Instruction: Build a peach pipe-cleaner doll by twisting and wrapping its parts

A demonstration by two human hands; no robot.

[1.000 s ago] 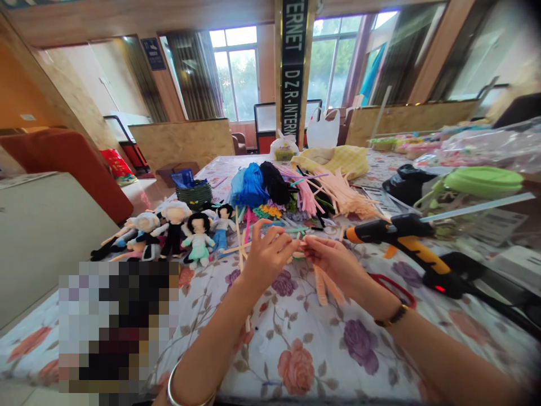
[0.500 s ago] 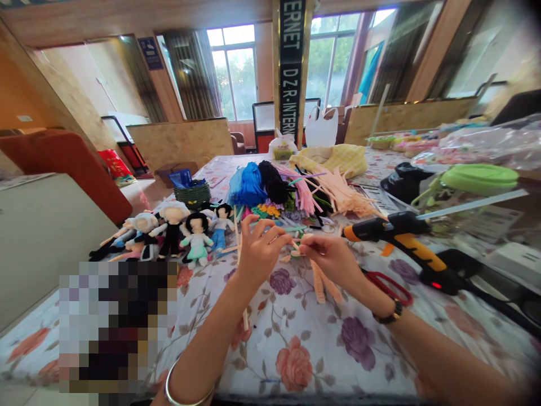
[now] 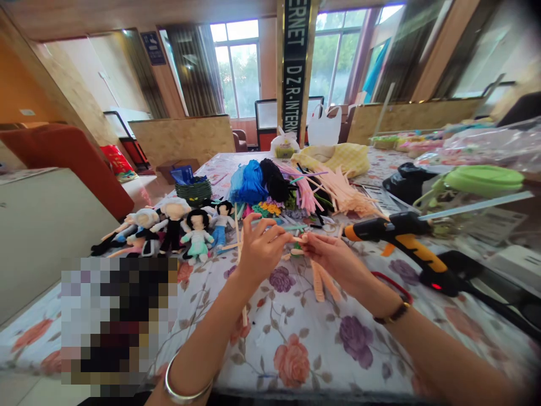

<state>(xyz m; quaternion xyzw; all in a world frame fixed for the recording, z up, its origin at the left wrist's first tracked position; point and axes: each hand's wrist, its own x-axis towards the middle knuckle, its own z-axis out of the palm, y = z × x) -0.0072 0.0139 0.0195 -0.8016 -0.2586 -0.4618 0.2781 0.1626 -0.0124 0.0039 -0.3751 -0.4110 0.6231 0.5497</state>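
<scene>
Above the flowered tablecloth (image 3: 296, 344), my left hand (image 3: 260, 248) and my right hand (image 3: 332, 256) meet fingertip to fingertip. Both pinch a short peach pipe cleaner piece (image 3: 298, 239) held between them. A long peach pipe cleaner (image 3: 240, 265) runs down past my left hand toward the table edge. Loose peach pieces (image 3: 323, 285) lie on the cloth just under my right wrist. Red-handled scissors (image 3: 395, 285) rest partly hidden behind that wrist.
A black and orange glue gun (image 3: 401, 239) stands to the right. A row of small dolls (image 3: 177, 225) lies at the left. Piles of coloured pipe cleaners (image 3: 291, 189) fill the middle back, beside a dark basket (image 3: 193, 193). A green-lidded container (image 3: 477, 183) sits far right.
Both hands stay together on the piece; they have shifted slightly left and up, with small finger movements. Nothing was picked up or put down.
</scene>
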